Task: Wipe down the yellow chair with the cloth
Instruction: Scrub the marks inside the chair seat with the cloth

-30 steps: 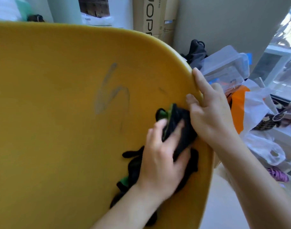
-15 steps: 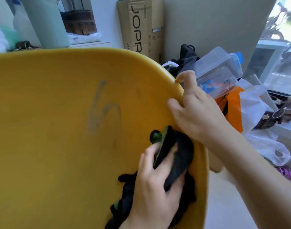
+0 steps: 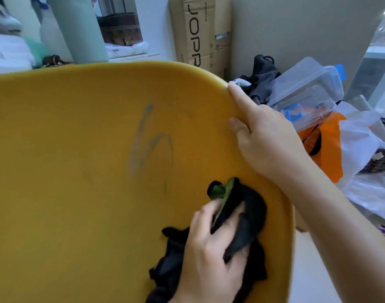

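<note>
Chair: yellow moulded plastic chair (image 3: 78, 171); its broad smooth shell fills the left and middle of our view, with the rounded top right corner up by our right hand.
Cloth: crumpled black cloth with a green fold (image 3: 246, 211), pressed on the shell low down, near its right edge.
Left hand: left hand (image 3: 209, 265) has its fingers curled over the cloth, gripping the bundle against the plastic.
Right hand: right hand (image 3: 270, 141) has its thumb on the shell's face and its index finger straight along the rim at the top right corner. The other fingers are hidden behind the edge, so we take it for a steadying pinch.
Key relation: grey scuff mark (image 3: 150, 138) lies up and left of the cloth, mid-shell, its strokes running roughly top to bottom. Our left hand is nearer and carries the cloth, so we judge the next sweep goes up-left.
In the way: nothing lies on the shell between cloth and mark.
Around: beyond the right edge are a clear plastic lidded box (image 3: 307, 84), an orange bag (image 3: 327, 145) and white plastic bags (image 3: 359, 138). Behind the top edge are a tall printed cardboard box (image 3: 198, 36) and a pale green cylinder (image 3: 78, 29).
</note>
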The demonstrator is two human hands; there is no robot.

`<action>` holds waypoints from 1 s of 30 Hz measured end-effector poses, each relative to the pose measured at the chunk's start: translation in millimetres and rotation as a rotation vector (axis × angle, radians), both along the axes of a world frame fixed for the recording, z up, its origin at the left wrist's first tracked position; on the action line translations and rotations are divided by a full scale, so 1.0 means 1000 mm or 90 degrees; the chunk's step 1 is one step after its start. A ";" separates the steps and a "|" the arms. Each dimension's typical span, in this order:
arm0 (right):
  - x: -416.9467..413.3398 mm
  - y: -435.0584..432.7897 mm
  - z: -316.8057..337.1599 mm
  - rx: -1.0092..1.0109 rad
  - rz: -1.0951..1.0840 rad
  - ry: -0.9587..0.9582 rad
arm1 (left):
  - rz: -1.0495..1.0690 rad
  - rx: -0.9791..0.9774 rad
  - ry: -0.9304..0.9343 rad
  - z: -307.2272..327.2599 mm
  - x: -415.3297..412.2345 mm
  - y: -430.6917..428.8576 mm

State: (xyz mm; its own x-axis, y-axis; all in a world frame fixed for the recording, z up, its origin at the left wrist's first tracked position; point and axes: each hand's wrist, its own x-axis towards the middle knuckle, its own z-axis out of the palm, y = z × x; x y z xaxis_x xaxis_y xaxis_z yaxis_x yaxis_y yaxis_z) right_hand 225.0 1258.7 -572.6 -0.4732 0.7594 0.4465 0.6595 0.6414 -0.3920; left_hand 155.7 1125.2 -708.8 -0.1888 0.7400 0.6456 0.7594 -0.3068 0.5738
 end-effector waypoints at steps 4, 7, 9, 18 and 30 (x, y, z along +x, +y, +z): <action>0.000 0.000 -0.001 0.000 -0.002 -0.009 | 0.112 -0.036 0.083 -0.015 -0.075 0.025; 0.000 -0.001 -0.001 -0.001 -0.006 -0.012 | 0.338 -0.098 -0.108 -0.012 -0.118 0.054; -0.001 -0.002 -0.001 0.001 -0.013 -0.010 | 0.326 -0.096 -0.083 -0.014 -0.094 0.044; 0.010 -0.009 0.004 -0.026 -0.008 -0.013 | 0.104 -0.022 0.179 -0.021 -0.081 0.014; 0.005 -0.018 0.010 -0.013 -0.052 -0.050 | 0.083 -0.066 0.097 -0.018 -0.043 -0.006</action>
